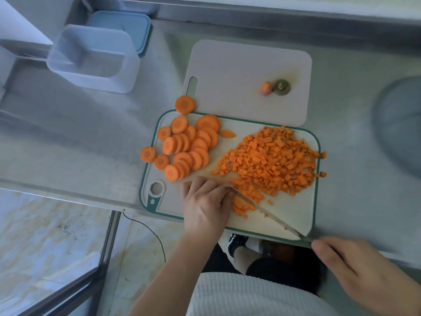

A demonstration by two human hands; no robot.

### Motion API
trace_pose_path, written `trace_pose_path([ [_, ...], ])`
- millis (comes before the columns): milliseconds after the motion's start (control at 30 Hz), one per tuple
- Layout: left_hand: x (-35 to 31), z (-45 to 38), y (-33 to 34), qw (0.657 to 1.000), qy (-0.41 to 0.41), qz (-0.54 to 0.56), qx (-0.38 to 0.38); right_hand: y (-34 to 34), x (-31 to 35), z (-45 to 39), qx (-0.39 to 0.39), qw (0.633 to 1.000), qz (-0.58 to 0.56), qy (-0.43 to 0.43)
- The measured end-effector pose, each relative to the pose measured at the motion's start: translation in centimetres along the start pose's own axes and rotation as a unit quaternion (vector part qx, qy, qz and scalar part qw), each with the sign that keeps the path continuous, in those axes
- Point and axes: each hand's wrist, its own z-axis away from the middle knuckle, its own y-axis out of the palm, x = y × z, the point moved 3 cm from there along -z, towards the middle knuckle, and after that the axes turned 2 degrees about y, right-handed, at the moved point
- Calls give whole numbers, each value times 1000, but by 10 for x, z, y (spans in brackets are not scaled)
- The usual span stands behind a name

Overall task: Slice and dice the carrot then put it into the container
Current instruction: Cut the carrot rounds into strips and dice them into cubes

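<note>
The knife (268, 213) handle is hidden inside the right hand (355, 267), whose grip is curled around it at the near desk (355, 179) edge; only the thin blade is seen, lying slantwise across the cutting board (296, 215). The left hand (205, 201) is bent over a few carrot strips (239, 205) beside the blade, fingertips pressed down on them; most of these strips are covered by the fingers. A heap of diced carrot (273, 163), too many to count, is spread on the board's right half. About twenty round slices (186, 149) are overlapped on the left half, so an exact count cannot be made; two lie off the board's edge. Two end stubs (275, 87) rest on a second, plain board (239, 71) behind. One clear container (93, 58) stands far left with nothing in it, its lid (127, 26) partly hidden behind it.
</note>
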Motion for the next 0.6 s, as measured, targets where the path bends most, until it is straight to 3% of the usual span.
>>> trace_pose_path([
  [100, 7, 3, -11, 999, 3, 42, 8, -2, -9, 4, -22, 997, 79, -14],
  [333, 40, 19, -39, 994, -77, 43, -70, 27, 7, 9, -70, 957, 265, -91],
  [467, 37, 18, -35, 995, -51, 37, -75, 43, 9, 11, -153, 944, 270, -113],
  [600, 34, 16, -28, 996, -29, 37, -71, 54, -2, 15, -173, 948, 256, -74],
])
